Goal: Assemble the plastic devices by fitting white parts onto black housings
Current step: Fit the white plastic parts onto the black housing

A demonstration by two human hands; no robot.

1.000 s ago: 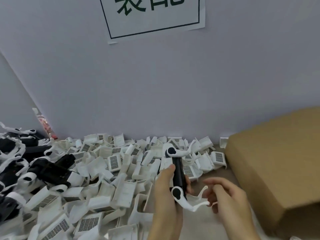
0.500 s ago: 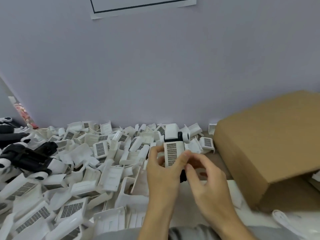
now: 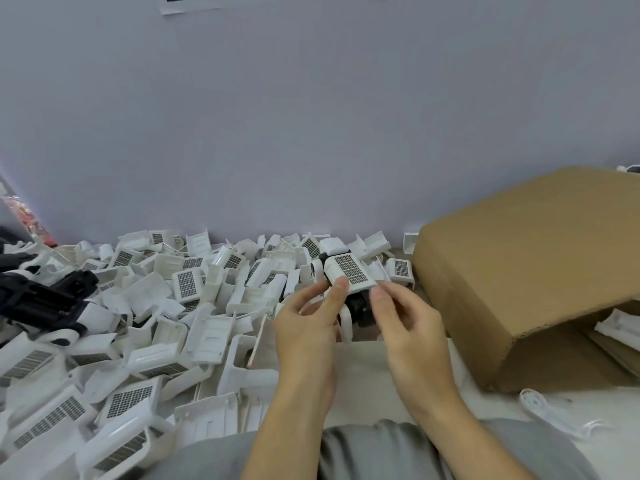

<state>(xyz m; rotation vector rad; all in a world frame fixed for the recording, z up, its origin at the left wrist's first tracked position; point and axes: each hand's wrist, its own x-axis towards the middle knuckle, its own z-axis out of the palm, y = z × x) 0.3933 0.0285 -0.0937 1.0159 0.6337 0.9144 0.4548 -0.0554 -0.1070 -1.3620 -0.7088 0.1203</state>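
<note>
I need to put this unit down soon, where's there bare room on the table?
Bare room: the pale strip right in front of you, between the white parts pile and the cardboard box. A smaller patch lies right of your right hand, below the box, bordered by a loose white piece. Everything left is crowded with parts.

A plain pale grey wall [image 3: 311,116] filled the view under soft, even light. At its top edge hung a white paper sign [image 3: 214,3], black-bordered and mostly cropped.
</note>
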